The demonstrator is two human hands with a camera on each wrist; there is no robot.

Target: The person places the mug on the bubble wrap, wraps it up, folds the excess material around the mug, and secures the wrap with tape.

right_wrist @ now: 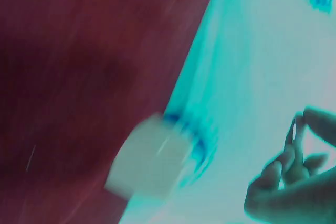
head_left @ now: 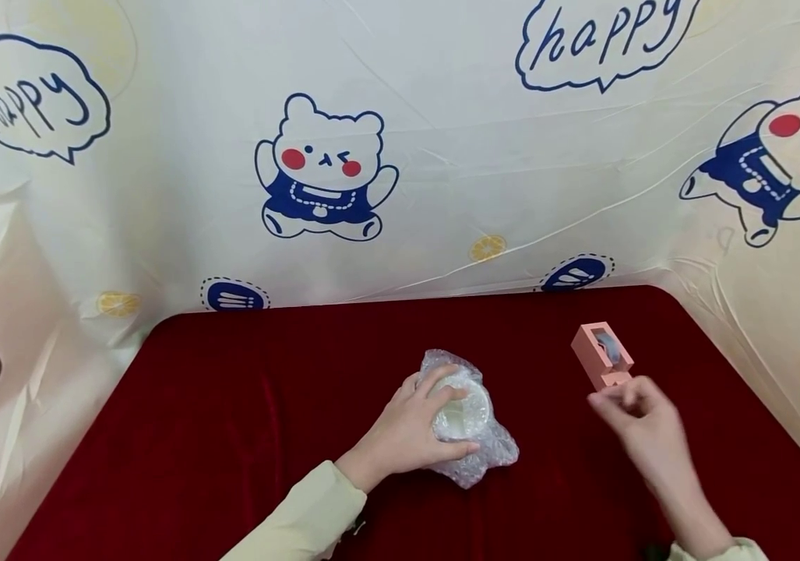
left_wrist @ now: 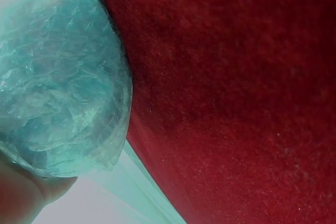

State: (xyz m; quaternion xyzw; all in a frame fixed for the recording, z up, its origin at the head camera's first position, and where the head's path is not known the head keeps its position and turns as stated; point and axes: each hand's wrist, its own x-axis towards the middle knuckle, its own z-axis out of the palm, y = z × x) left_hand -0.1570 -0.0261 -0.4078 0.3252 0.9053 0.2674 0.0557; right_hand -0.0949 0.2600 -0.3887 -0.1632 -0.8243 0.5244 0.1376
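My left hand (head_left: pixel 417 425) grips a bubble-wrapped round white object (head_left: pixel 466 409), fingers spread over its top and thumb along its near side. Loose corners of bubble wrap lie around it on the table. In the left wrist view the crinkled wrap (left_wrist: pixel 63 77) fills the left side, above a fingertip. My right hand (head_left: pixel 652 428), blurred in the head view, is just in front of a pink tape dispenser (head_left: pixel 603 354) holding a roll of tape. Its thumb and forefinger pinch what looks like a thin piece of tape, barely visible in the right wrist view.
A dark red velvet cloth (head_left: pixel 196 421) covers the table. Behind it and at both sides hangs a white curtain (head_left: pixel 442 179) printed with bears and lettering. The table's far edge meets the curtain.
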